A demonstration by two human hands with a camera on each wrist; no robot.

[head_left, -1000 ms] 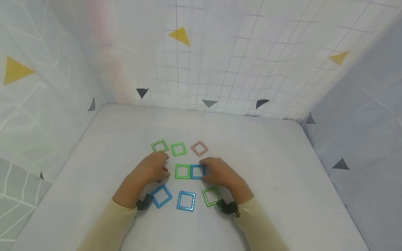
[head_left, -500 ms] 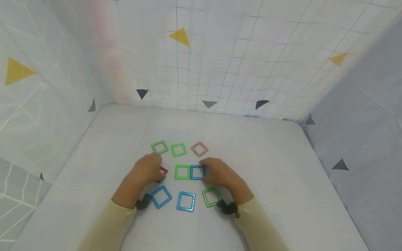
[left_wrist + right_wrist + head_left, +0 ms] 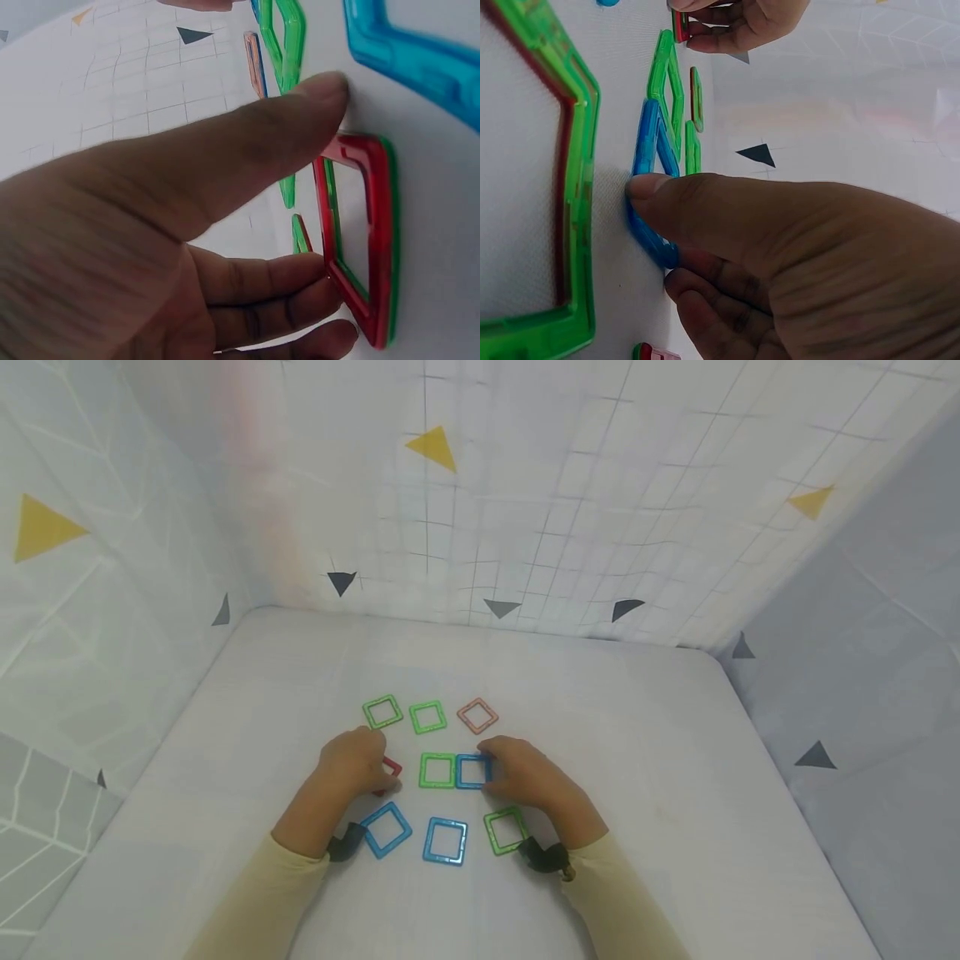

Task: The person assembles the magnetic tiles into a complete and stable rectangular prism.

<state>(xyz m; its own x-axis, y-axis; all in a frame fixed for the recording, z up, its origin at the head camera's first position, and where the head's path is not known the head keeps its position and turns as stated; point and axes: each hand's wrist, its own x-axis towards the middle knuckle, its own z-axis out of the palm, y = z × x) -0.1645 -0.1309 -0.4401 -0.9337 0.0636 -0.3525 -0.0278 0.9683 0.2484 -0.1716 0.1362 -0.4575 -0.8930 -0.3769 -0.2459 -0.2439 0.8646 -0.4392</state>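
Observation:
My left hand (image 3: pixel 348 764) pinches a red square frame tile (image 3: pixel 392 767), thumb at one corner and fingertips at the opposite edge. In the left wrist view a green layer shows under that red tile (image 3: pixel 382 225). With thumb and fingers, my right hand (image 3: pixel 525 768) holds the right end of a blue square frame tile (image 3: pixel 471 786), which lies flat. A green square frame tile (image 3: pixel 437 784) touches the blue one along its left side. A gap separates the red tile from this green-blue pair. The left hand hides much of the red tile in the head view.
Behind the hands lie a green tile (image 3: pixel 387 724), a lighter green tile (image 3: pixel 431 730) and an orange-red tile (image 3: pixel 468 707). Nearer are a tilted blue tile (image 3: pixel 396 844), another blue tile (image 3: pixel 442 860) and a green tile (image 3: pixel 490 835) by the right wrist. A white tabletop (image 3: pixel 637 735) bears everything.
My left hand has drawn slightly left and its thumb and fingers have come in around the red tile. The right hand stays on the blue tile, and the other tiles keep their places.

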